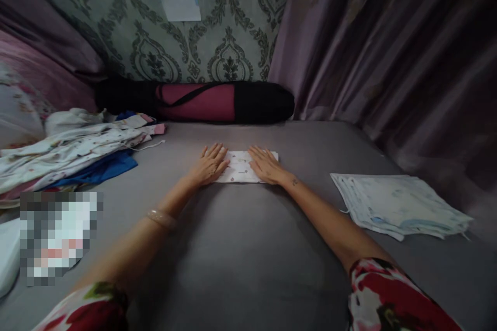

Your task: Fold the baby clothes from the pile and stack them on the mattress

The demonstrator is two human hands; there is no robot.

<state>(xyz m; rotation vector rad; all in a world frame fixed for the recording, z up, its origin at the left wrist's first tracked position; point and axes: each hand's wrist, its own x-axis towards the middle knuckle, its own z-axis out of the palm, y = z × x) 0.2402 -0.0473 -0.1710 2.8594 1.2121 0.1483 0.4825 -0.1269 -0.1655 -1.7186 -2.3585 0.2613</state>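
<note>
A small white folded cloth (238, 170) with a scattered print lies flat on the grey bed sheet (248, 248), at the middle of the view. My left hand (212, 164) rests palm down over its left end, fingers stretched out. Over the right end lies my right hand (267, 165), also flat with the fingers extended. Both hands press on top and neither grips the cloth. The parts of the cloth beneath my palms are hidden.
At the right sits a stack of folded pale cloths (404, 201). Loose printed clothes (77, 145) are heaped at the left, near a blurred-out item (58, 238). A black and maroon bolster-shaped bag (202, 102) lies along the patterned wall, beside purple curtains (334, 41).
</note>
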